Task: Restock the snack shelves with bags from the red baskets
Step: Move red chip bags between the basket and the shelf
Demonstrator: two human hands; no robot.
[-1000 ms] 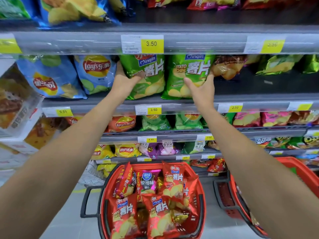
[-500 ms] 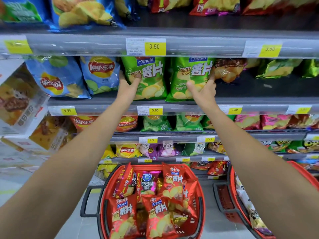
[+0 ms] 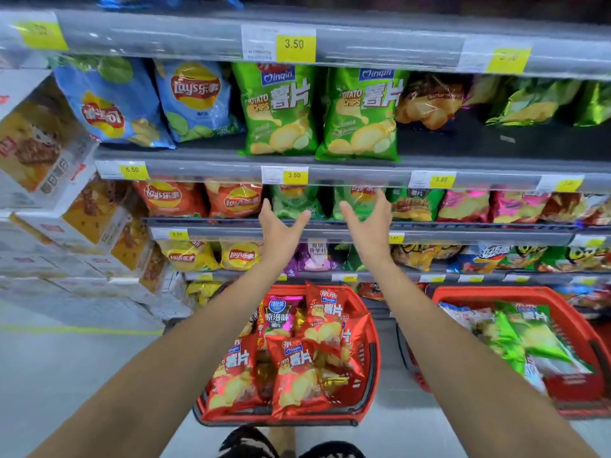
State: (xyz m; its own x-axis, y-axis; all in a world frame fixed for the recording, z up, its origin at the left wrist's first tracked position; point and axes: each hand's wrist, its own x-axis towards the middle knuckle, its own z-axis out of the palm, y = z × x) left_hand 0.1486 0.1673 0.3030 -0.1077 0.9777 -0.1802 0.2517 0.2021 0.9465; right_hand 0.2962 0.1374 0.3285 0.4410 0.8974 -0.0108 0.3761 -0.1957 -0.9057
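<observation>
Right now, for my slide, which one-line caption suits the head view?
Open left hand and right hand hover below two green chip bags, above a red basket.

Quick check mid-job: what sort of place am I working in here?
Most likely a shop's snack aisle: tiered shelves stocked with chip bags, yellow price tags on the shelf edges, and red shopping baskets.
</observation>
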